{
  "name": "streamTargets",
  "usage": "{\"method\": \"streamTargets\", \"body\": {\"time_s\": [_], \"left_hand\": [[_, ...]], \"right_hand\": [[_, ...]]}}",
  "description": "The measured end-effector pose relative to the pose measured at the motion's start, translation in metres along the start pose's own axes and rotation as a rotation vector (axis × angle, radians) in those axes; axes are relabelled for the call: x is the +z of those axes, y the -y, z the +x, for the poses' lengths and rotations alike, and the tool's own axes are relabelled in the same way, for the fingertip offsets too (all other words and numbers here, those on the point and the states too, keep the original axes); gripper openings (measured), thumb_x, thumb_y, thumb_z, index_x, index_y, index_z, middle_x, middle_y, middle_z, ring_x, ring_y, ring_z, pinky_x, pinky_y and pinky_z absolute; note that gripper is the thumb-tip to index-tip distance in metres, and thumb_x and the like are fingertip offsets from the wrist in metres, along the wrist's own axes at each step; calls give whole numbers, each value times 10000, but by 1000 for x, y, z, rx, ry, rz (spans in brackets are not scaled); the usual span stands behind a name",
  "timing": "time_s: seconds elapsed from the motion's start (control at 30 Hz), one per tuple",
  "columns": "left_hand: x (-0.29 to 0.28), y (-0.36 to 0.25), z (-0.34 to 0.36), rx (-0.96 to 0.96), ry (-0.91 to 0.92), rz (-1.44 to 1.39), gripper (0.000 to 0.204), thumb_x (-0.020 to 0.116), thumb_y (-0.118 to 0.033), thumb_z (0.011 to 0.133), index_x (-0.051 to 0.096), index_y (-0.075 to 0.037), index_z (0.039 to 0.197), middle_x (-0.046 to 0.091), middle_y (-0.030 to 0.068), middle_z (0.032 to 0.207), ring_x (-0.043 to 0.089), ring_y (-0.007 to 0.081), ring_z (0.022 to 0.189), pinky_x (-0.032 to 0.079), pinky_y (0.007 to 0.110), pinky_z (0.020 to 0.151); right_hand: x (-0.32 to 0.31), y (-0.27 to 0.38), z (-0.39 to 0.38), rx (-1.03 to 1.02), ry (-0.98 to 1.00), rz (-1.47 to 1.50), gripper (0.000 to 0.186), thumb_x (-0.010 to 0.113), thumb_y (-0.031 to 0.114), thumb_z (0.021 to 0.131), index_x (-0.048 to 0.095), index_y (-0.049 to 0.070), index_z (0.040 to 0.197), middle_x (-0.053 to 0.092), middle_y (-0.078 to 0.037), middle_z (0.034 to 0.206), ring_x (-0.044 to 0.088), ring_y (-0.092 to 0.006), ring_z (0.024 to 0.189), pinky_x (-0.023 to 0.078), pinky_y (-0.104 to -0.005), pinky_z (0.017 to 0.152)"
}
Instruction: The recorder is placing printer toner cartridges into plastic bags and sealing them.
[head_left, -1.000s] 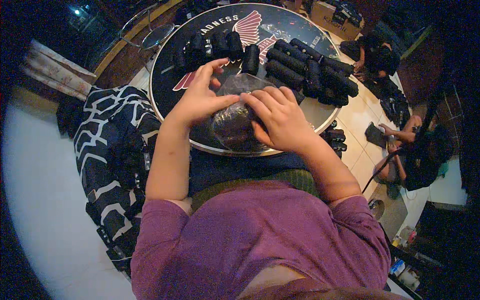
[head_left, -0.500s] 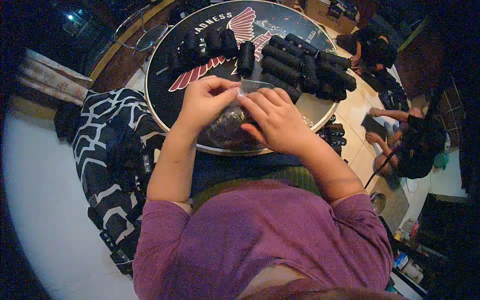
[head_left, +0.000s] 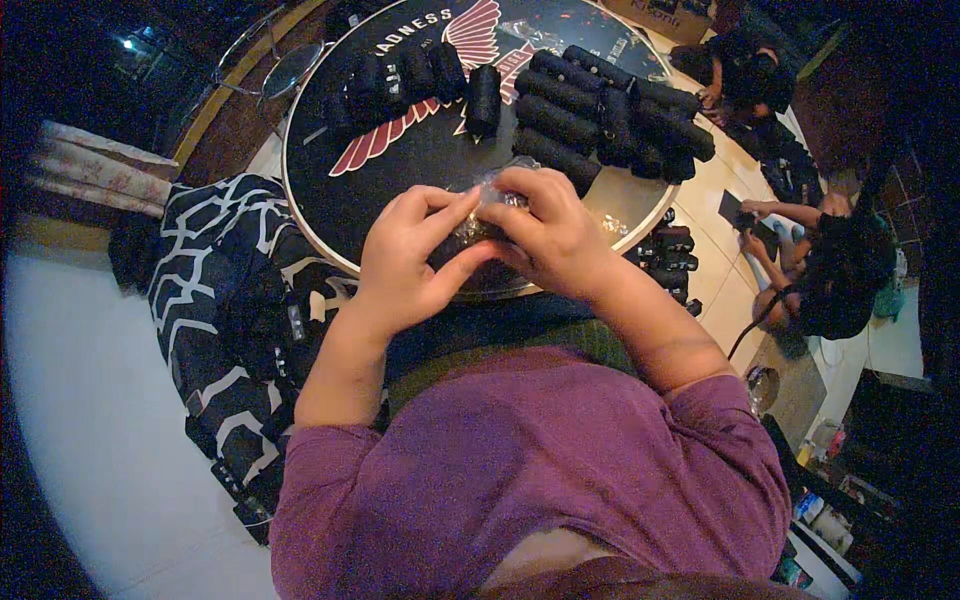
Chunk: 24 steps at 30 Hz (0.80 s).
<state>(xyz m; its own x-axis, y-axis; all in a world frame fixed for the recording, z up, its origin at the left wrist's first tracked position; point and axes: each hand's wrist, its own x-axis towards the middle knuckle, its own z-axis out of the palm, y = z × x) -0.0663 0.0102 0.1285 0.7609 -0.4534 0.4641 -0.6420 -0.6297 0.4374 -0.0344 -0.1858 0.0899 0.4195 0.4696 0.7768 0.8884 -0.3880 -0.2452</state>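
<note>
At the near edge of the round table, both hands are closed on a crinkled clear plastic bag (head_left: 478,222). Something dark seems to show through the plastic, but I cannot make out what. My left hand (head_left: 402,262) pinches the bag's left side with thumb and fingers. From the right, my right hand (head_left: 562,238) curls its fingers over the bag, and the two hands nearly meet. Beyond them lie rolled black bundles (head_left: 562,128), stacked at the right. One black roll (head_left: 484,102) stands apart, near a row of others (head_left: 415,75) at the far left.
The black round table (head_left: 335,225) has a red wing print and a pale rim. More black rolls (head_left: 676,250) are piled below its right side. A patterned black-and-white cloth (head_left: 205,270) lies at the left. Two people (head_left: 835,265) sit on the tiled floor at the right, handling dark pieces.
Both hands have drawn in around the plastic bag. My left thumb has dropped toward its near side, and the bag looks more bunched. At the right, a person's hands have shifted.
</note>
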Motion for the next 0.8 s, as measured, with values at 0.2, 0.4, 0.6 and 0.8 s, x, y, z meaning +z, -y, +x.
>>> {"method": "streamTargets", "body": {"time_s": [0.2, 0.4, 0.6, 0.8], "left_hand": [[8, 5, -5, 70, -86, 13, 427, 771, -241, 680, 641, -52, 1041, 629, 111, 963, 602, 274, 872, 473, 354, 759], [12, 4, -5, 70, -141, 48, 424, 763, -321, 677, 649, -83, 1010, 631, 77, 945, 601, 270, 858, 473, 364, 753], [10, 1, -7, 38, -87, 91, 467, 776, -304, 659, 647, -103, 1059, 625, 94, 986, 594, 269, 906, 468, 360, 787], [13, 3, -6, 45, -96, 91, 433, 778, -284, 650, 661, -112, 1029, 617, 84, 986, 591, 269, 898, 469, 361, 789]], "right_hand": [[1, -3, -4, -67, -34, -5, 311, 669, 225, 676, 608, 57, 931, 580, -92, 1098, 565, -281, 933, 456, -420, 816], [7, -6, -18, -160, -114, -33, 357, 666, 201, 684, 632, 58, 1010, 609, -63, 1029, 572, -244, 901, 484, -380, 767], [12, -13, -23, -199, -159, -6, 333, 666, 190, 680, 629, 75, 990, 622, -47, 972, 582, -230, 845, 490, -361, 725], [18, -8, -24, -171, -218, -60, 269, 625, 200, 708, 625, 122, 966, 622, -34, 948, 575, -210, 832, 475, -347, 724]]}}
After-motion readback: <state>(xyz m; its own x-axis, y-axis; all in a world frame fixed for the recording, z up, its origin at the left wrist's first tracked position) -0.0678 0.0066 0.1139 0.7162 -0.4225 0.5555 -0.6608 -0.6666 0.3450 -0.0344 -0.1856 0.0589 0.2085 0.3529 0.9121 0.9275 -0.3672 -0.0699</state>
